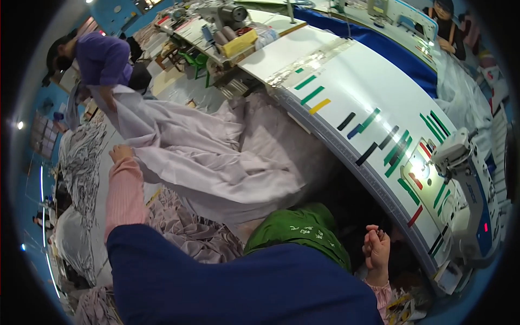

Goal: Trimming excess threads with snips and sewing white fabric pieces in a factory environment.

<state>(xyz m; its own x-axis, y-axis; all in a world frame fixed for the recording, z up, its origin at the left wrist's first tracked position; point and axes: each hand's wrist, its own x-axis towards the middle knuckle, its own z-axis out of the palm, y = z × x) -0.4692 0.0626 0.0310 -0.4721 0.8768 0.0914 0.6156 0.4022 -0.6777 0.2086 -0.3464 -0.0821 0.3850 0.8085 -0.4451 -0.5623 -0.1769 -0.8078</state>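
A large sheet of pale lilac-grey fabric (200,157) spreads in loose folds from the far left toward my lap and up against the table's edge. My left hand (122,153) reaches out at the far left, its fingers closed on the fabric's near edge. My right hand (376,249) is held up beside the table's front edge with its fingers curled in. A small dark bit shows at those fingertips, too small to name. Across from my left hand, a person in a purple top (103,59) bends over with a hand on the same fabric.
A white sewing table (346,81) curves along the right, marked with coloured tape strips. On it stands a lit sewing machine (466,189). Crumpled fabric (189,227) lies below my left arm, more piles (81,189) at far left. Another person (449,32) sits at the far right.
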